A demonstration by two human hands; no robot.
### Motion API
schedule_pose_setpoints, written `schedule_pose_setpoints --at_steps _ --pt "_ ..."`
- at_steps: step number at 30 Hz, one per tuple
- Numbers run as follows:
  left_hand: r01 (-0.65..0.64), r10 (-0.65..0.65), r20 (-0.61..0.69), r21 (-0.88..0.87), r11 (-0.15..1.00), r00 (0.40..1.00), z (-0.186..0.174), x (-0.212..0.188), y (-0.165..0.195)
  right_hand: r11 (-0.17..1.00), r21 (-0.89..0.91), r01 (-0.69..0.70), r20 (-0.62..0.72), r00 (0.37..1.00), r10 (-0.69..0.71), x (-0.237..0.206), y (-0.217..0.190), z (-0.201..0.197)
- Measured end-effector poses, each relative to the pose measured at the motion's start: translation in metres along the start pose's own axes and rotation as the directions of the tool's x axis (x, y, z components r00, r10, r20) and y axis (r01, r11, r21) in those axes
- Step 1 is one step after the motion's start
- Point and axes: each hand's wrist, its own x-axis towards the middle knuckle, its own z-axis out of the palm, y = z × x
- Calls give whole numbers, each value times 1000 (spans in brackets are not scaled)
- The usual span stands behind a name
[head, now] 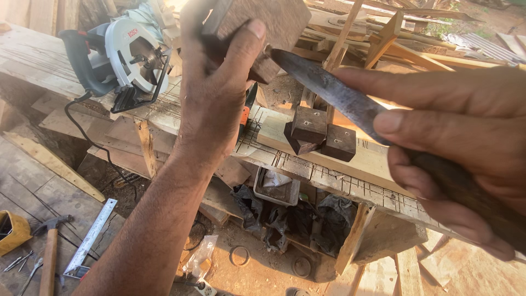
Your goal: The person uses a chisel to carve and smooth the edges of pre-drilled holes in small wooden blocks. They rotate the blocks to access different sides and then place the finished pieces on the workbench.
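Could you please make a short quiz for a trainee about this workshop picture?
1. True or false: the left hand holds a wooden block.
2. What does the right hand hold? A) hammer B) knife C) ruler
3. Which power tool lies on the bench at the left?

Key: 1 true; 2 B; 3 the circular saw.
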Motion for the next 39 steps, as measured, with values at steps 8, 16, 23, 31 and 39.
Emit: schedule_pose_setpoints --at_steps 8,16,23,31,39 --pt "-48 48 -7 61 997 999 -4 4 4 846 -533 -7 -203 972 -120 -7 0 8" --pt "-118 113 79 57 991 990 2 3 4 603 -797 26 -149 960 -239 1 -14 5" --pt "-193 180 116 115 974 977 -1 -4 -3 845 -505 -176 -177 979 98 -1 -2 11" --pt "-11 11 -14 16 1000 1000 -15 -5 1 852 496 171 57 972 -228 1 -9 4" --pt "-37 38 -8 73 997 999 -11 -3 4 874 -481 -73 -135 991 9 1 3 13"
